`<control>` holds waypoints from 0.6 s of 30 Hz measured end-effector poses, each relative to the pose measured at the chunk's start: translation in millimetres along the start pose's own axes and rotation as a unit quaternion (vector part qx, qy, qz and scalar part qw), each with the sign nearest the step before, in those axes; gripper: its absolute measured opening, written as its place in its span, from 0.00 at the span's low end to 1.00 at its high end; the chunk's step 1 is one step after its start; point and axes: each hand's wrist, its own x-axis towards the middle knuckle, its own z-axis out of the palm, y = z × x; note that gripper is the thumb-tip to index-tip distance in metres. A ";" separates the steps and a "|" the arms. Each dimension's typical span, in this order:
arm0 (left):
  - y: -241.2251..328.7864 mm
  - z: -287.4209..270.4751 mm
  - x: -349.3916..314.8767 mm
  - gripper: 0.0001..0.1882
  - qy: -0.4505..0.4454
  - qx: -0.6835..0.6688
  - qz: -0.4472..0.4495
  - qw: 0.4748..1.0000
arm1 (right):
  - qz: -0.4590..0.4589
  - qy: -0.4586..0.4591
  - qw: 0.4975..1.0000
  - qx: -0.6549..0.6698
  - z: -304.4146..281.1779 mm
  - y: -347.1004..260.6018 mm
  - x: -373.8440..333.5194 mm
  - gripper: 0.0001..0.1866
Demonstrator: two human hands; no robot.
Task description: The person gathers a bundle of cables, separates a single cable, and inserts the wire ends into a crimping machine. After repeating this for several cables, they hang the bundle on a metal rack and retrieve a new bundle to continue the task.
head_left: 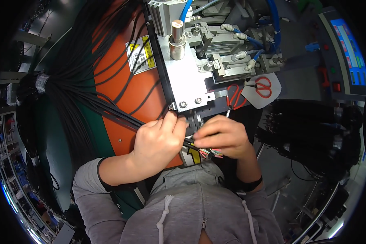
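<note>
My left hand [160, 140] is closed around several black cables [122, 117], just in front of the metal machine [183, 81]. The cables run in from a thick bundle on the left. Past my left hand their stripped ends show thin coloured wires [207, 153], red, green and white among them. My right hand [225, 136] is beside those ends, slightly blurred, with thumb and fingers pinched together near the cables; what lies between its fingertips is hidden. Red-handled scissors [236, 97] lie just beyond my right hand.
A second red-handled cutting tool [263, 87] rests on a white sheet [268, 101]. The orange plate [122, 97] under the cables bears a warning label [141, 55]. Dark cable bundles [313, 136] hang at right, below a control screen [347, 53]. Blue air hoses [273, 20] rise from the machine.
</note>
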 end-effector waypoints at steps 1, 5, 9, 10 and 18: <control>-1.6 -1.0 0.8 0.11 0.000 0.000 0.001 1.000 | -0.029 -0.037 0.998 0.032 -1.9 -3.4 2.1 0.10; -7.2 -6.5 8.6 0.15 -0.004 -0.077 0.067 0.995 | -0.014 0.022 0.999 0.020 3.0 -2.9 -5.2 0.11; -8.7 -6.5 15.8 0.17 0.121 -0.145 0.109 0.976 | 0.019 0.097 0.995 0.030 5.2 -2.9 -4.5 0.11; -9.7 -5.5 14.8 0.18 0.152 -0.155 0.116 0.969 | 0.024 0.109 0.993 0.047 5.2 -3.2 -4.0 0.11; -13.6 -4.6 12.3 0.14 0.148 -0.167 0.123 0.967 | 0.070 0.173 0.972 0.143 19.2 -22.2 5.7 0.15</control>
